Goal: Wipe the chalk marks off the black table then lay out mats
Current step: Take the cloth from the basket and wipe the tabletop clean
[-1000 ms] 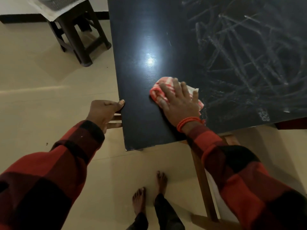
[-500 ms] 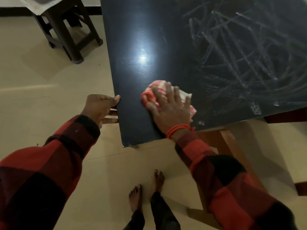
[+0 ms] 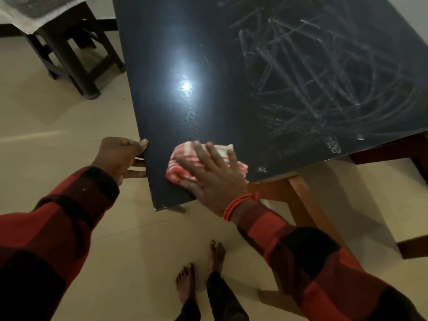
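A black table (image 3: 176, 126) fills the upper middle and right of the frame, its near left corner pointing down toward the lower centre. The right hand (image 3: 213, 179) lies flat on a red and white checked cloth (image 3: 183, 169), fingers straight and spread, pressing the cloth against the tabletop close to that near corner; the cloth is crumpled and shows on either side of the fingers. An orange corded band (image 3: 238, 205) circles the right wrist. The left hand (image 3: 118, 156) is at the table's left edge, just left of the cloth, thumb on top of the edge and the other fingers curled beneath it, gripping the tabletop. Both arms wear red and black checked sleeves (image 3: 58, 228). Pale chalk marks (image 3: 324, 89) cross in a scribble over the right half of the table, reaching the near edge at the right, while the left half is dark and glossy with a bright spot of reflected light (image 3: 185, 85). Wooden legs (image 3: 308, 209) show under the table at the right. In the upper left stands a dark stool (image 3: 74, 54) under a pale covering. Two bare feet (image 3: 199, 272) stand on the beige floor (image 3: 46, 117) at the bottom centre.
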